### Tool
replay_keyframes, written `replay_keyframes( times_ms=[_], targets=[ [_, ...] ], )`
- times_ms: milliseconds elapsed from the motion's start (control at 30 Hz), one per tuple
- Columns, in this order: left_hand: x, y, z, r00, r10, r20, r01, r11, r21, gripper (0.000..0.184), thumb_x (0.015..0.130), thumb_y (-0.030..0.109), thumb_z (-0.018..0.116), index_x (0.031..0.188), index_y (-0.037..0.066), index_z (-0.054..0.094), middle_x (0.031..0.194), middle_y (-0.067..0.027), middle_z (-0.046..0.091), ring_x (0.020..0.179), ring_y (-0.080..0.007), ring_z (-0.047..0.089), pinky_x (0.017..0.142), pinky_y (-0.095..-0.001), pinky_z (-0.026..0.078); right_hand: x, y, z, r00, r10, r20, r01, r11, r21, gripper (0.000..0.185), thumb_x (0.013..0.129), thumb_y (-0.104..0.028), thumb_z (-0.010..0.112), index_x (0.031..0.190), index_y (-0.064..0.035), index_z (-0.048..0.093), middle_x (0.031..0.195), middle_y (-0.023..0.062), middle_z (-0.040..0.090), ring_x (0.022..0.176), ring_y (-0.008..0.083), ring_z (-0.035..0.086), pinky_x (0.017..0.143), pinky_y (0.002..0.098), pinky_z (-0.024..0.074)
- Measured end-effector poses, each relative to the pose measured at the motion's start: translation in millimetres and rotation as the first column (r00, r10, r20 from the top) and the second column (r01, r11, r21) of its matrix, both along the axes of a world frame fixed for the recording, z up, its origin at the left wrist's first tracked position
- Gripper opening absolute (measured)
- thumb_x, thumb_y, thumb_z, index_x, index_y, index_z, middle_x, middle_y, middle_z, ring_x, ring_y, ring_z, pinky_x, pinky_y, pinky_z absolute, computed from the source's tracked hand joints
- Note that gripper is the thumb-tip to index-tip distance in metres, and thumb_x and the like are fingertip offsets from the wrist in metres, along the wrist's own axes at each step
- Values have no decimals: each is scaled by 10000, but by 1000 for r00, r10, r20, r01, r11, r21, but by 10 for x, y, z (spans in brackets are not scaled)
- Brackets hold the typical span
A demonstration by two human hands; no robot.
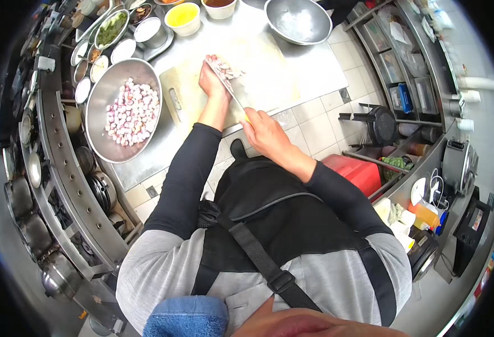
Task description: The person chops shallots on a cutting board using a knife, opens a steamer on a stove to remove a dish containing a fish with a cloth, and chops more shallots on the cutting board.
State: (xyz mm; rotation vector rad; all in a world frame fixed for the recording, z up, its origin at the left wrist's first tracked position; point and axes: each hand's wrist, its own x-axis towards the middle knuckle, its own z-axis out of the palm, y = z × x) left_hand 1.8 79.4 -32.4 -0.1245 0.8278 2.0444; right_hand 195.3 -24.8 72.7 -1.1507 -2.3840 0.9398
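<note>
My right hand is closed round the yellow handle of a knife, whose blade points up and left over a pale cutting board. At the left side of the blade is my left hand, its fingers curled near the blade's tip around reddish-white pieces, partly hidden by the blade. Chopped pieces lie on the board just right of the blade. A large steel bowl to the left holds many pink-and-white chunks.
An empty-looking steel bowl stands at the table's far right. Small ingredient containers and a yellow-filled tub line the far left. Shelving, a black pan and a red container are at right.
</note>
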Motion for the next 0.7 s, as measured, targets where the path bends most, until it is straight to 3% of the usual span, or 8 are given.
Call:
replay_keyframes(
  times_ms=[100,133,267,333,400,500,633,700],
  targets=[
    [-247,-43,3,982,-39,187,32,999,38,291,1010,238,395,1068,32,594,952,-85,624,853,-212,609,821,-317,521,110,36,48,990,36,-134,-20,992,122,289,965,-180,593,1193,-5,572,944,251,641,861,450,640,736,513,534],
    [-287,-35,-5,958,-5,285,-23,995,94,292,968,210,379,1082,34,583,1005,-116,640,932,-258,627,903,-383,528,191,89,44,985,28,-168,-6,992,128,312,966,-184,603,1215,5,593,987,247,654,871,444,643,742,497,537],
    [-431,-30,89,895,10,445,-84,985,148,298,958,199,386,1087,13,578,1087,-160,665,1078,-334,632,1032,-477,500,599,346,127,982,-182,-57,168,968,-188,310,995,-202,582,1210,21,579,912,245,669,852,430,653,748,480,518],
    [-391,155,244,907,-67,416,-28,975,219,296,952,200,395,1097,17,578,1087,-161,663,1070,-336,634,1012,-474,513,887,493,-7,976,-218,27,217,937,-275,306,1003,-211,569,1208,16,576,895,252,667,855,437,654,752,486,512],
    [-222,481,508,908,-177,380,66,956,287,272,947,202,441,1094,29,590,1075,-164,666,1033,-334,645,956,-462,543,1103,541,-128,983,-185,-10,178,959,-221,299,1007,-217,558,1202,8,580,910,263,665,871,446,651,754,494,510],
    [106,1172,743,877,-438,195,343,857,385,249,941,210,496,1073,25,601,1045,-167,668,984,-332,655,903,-458,564,1285,624,-211,992,-122,-35,112,971,-209,311,1007,-236,558,1197,9,578,949,270,670,921,461,638,787,504,505],
    [662,1955,893,850,-525,-37,524,836,166,208,944,179,540,1021,4,622,936,-143,678,846,-295,677,778,-399,598,1377,731,-218,993,-59,-101,48,993,-110,293,1007,-234,562,1188,-5,580,972,249,671,921,453,633,784,509,504],
    [807,2248,807,810,-528,-254,533,844,-57,222,941,197,560,1009,10,657,903,-118,694,782,-267,680,727,-359,585,1454,791,-199,992,-40,-121,27,993,-112,276,1007,-227,562,1178,-11,581,967,241,668,911,451,630,774,512,501]
  ],
)
